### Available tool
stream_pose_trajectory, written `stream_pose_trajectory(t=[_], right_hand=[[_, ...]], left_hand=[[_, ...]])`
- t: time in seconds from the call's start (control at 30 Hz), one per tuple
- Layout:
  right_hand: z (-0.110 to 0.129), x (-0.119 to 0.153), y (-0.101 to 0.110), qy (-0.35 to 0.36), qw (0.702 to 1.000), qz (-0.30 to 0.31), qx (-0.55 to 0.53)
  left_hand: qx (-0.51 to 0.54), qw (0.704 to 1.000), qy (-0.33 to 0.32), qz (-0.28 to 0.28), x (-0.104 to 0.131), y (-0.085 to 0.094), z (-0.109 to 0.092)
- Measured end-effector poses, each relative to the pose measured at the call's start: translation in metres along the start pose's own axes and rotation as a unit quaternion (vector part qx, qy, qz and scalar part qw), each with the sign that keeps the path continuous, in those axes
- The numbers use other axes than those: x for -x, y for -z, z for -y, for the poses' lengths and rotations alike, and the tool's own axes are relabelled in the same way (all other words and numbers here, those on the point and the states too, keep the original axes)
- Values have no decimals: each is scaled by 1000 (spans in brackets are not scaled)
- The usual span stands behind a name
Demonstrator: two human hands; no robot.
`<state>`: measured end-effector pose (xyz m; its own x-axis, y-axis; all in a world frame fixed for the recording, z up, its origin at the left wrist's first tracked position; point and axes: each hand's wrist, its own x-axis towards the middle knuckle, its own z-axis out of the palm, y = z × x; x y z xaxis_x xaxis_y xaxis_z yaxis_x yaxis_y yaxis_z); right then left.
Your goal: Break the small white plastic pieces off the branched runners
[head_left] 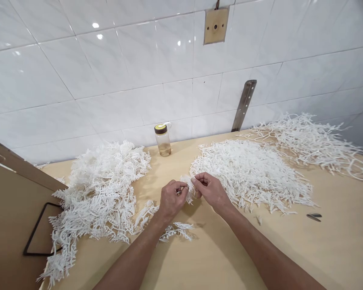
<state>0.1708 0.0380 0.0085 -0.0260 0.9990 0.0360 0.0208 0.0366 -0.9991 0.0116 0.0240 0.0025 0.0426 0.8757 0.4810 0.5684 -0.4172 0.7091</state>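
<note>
Between my two hands is a small white branched plastic piece (186, 182), pinched from both sides above the table. My left hand (173, 198) grips it with thumb and forefinger closed. From the other side, the fingertips of my right hand (210, 189) close on its edge. Below and left of my left hand lie loose white branched strands (178, 230). A heap of small white pieces (251, 171) spreads just beyond my right hand. On the left rises another heap of frilly white strands (103, 193).
A bottle (163, 141) with a dark and yellow lid stands near the tiled wall. Longer white strands (314, 141) lie at the back right. Small snips (314, 217) rest on the right of the table. A brown cardboard box (12, 217) borders the left; a metal bracket (244, 105) leans on the wall.
</note>
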Motion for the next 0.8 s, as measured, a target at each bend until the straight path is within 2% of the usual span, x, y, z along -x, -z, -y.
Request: stream_pose_trajectory(t=[0.13, 0.37, 0.63, 0.8], right_hand=[[0, 2, 0, 9, 1000, 10, -8], [-3, 3, -2, 20, 999, 24, -25], [-2, 3, -2, 7, 999, 46, -12], [1, 7, -2, -37, 993, 113, -10]], left_hand=[[-35, 999, -29, 5, 2, -2, 5], [-146, 986, -22, 76, 5, 0, 3], [-92, 996, 3, -5, -1, 3, 17], [-69, 997, -23, -15, 1, 0, 20]])
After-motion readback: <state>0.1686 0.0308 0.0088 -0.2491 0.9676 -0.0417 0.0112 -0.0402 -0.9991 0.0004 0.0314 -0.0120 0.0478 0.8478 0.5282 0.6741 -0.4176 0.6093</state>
